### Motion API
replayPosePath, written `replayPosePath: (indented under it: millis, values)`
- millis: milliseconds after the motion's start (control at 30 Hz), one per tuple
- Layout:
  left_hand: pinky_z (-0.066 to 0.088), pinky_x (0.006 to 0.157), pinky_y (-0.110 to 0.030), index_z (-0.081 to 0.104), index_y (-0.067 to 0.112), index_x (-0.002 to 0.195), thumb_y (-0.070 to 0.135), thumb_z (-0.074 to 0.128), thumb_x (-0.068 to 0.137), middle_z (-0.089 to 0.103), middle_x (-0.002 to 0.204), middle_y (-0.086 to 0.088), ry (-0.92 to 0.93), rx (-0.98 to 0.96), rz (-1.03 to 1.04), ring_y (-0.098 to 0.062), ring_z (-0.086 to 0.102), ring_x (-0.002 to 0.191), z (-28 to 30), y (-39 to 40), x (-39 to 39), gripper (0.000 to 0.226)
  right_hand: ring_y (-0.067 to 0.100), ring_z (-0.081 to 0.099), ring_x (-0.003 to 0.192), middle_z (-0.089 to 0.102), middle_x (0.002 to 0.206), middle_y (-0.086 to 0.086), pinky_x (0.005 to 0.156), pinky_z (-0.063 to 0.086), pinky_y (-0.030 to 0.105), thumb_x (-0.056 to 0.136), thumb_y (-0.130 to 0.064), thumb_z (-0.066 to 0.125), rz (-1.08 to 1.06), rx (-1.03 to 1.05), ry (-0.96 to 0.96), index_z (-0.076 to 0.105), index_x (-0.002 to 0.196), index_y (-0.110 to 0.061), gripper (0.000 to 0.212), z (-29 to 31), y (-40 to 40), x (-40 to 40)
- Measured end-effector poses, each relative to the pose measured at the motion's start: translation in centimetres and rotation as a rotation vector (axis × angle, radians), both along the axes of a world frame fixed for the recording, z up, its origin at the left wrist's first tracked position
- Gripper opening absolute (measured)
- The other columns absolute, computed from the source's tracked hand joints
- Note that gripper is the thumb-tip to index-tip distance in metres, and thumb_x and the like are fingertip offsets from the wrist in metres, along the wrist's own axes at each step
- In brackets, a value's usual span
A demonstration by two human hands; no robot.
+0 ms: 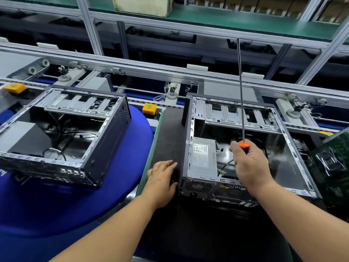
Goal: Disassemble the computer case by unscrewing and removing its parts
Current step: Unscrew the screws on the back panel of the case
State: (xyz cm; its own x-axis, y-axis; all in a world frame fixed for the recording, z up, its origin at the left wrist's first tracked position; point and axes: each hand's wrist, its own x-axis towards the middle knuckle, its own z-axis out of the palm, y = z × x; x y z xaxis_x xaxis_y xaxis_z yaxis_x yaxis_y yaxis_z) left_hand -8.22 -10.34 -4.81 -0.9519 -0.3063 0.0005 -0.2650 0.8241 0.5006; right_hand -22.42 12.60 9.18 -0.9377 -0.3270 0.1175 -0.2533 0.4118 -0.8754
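Note:
An open computer case [294,159] lies on its side on a dark mat, with a grey power supply [204,157] in its near left corner and a drive cage [236,114] at the far end. My right hand [249,163] grips the orange handle of a long screwdriver [241,91], shaft pointing up and away, above the case's near edge. My left hand [162,178] lies flat, fingers straight, on the mat against the case's left side wall.
A second open case [105,140] sits on a blue round pad [120,195] to the left. A green circuit board [332,157] lies at the right edge. Conveyor rails [151,70], two orange buttons [149,108] and shelving run across the back.

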Motion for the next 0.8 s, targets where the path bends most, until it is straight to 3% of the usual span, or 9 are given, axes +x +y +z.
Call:
replayPosePath:
  millis: [67,167,267,367,600,733,800]
  values:
    - [0.023,0.119,-0.041,0.035,0.032,0.162,0.04,0.056,0.102,0.029,0.168,0.014,-0.035,-0.063,-0.033,-0.015,0.018,0.154,0.2,-0.4,-0.9,0.065,0.013,0.039,0.049,0.045,0.059,0.001,0.051,0.041,0.028,0.102,-0.049,0.055,-0.008,0.002,0.003,0.055,0.089,-0.003,0.048,-0.1,0.0,0.0]
    - [0.027,0.111,-0.038,0.053,0.031,0.152,0.039,0.051,0.106,0.043,0.16,0.015,-0.003,-0.131,-0.069,-0.015,0.031,0.147,0.0,-0.8,-1.6,0.046,0.014,0.039,0.048,0.044,0.059,0.003,0.045,0.04,0.021,0.102,-0.048,0.055,-0.012,-0.003,-0.016,0.055,0.091,-0.001,0.048,-0.1,-0.1,0.0]
    - [0.041,0.105,-0.04,0.076,0.018,0.124,0.025,0.062,0.104,0.066,0.132,0.004,0.135,-0.108,-0.065,-0.023,0.053,0.127,-0.6,-0.8,-1.2,0.026,0.015,0.038,0.049,0.043,0.059,0.004,0.044,0.039,0.021,0.103,-0.046,0.055,-0.014,-0.019,-0.039,0.055,0.092,0.0,0.047,-0.1,-0.1,-0.1]
    - [0.054,0.089,-0.044,0.078,0.008,0.099,0.009,0.07,0.096,0.068,0.105,-0.003,0.208,-0.091,-0.031,-0.026,0.06,0.098,-1.1,-0.7,-0.5,0.008,0.013,0.037,0.048,0.044,0.059,0.004,0.044,0.038,0.02,0.102,-0.046,0.055,-0.018,-0.01,-0.027,0.054,0.091,-0.001,0.047,-0.1,0.0,0.0]
    - [0.052,0.091,-0.039,0.073,0.008,0.105,0.015,0.061,0.103,0.062,0.108,-0.002,0.118,-0.02,0.025,-0.022,0.054,0.101,-0.2,-0.1,-0.4,0.014,0.011,0.039,0.049,0.045,0.059,0.002,0.048,0.041,0.02,0.102,-0.047,0.055,-0.022,0.0,-0.017,0.054,0.088,-0.002,0.047,0.0,0.0,0.0]
    - [0.047,0.103,-0.029,0.066,0.022,0.125,0.032,0.062,0.103,0.054,0.122,0.007,0.045,0.022,0.016,-0.014,0.048,0.116,1.0,-0.3,0.3,0.025,0.014,0.042,0.054,0.047,0.06,0.002,0.058,0.044,0.033,0.101,-0.048,0.055,-0.028,0.026,-0.011,0.053,0.084,-0.005,0.046,-0.1,0.0,0.0]
    - [0.046,0.105,-0.028,0.059,0.028,0.135,0.034,0.064,0.101,0.049,0.129,0.009,-0.043,0.015,-0.007,-0.012,0.046,0.122,1.6,-0.8,0.7,0.036,0.013,0.042,0.053,0.048,0.06,0.002,0.054,0.043,0.026,0.101,-0.048,0.055,-0.029,0.018,-0.003,0.054,0.085,-0.005,0.046,-0.2,-0.1,-0.1]
